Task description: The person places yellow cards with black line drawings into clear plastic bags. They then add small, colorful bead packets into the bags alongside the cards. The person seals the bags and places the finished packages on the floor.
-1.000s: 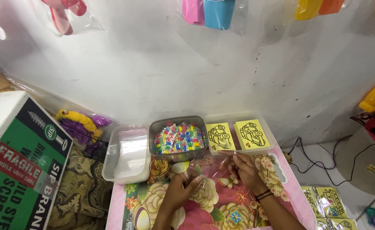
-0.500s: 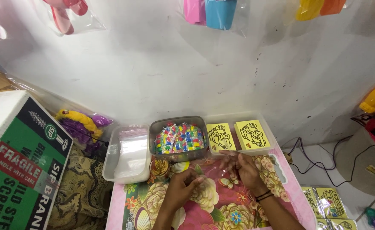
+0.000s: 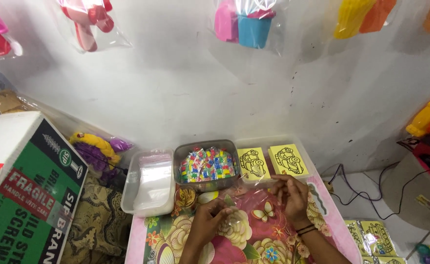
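Observation:
My left hand (image 3: 209,224) and my right hand (image 3: 293,195) are over a floral tablecloth (image 3: 268,244), each pinching one end of a thin clear plastic bag (image 3: 254,198) stretched between them. Just beyond the hands stands a grey tub (image 3: 183,151) full of small colourful pieces. To its right a clear tray (image 3: 308,166) holds two stacks of yellow cards (image 3: 252,164) printed with car outlines. On the left, a clear container (image 3: 132,195) holds more clear bags.
A green and white cardboard box (image 3: 29,195) stands at the left, with a purple and yellow toy (image 3: 95,149) behind it. Cables (image 3: 351,188) and yellow packets (image 3: 376,239) lie on the floor at the right. Bagged toys (image 3: 246,22) hang on the white wall.
Both hands stay nearly in place. The fingers have shifted a little on the clear bag, and the right hand has edged slightly to the right.

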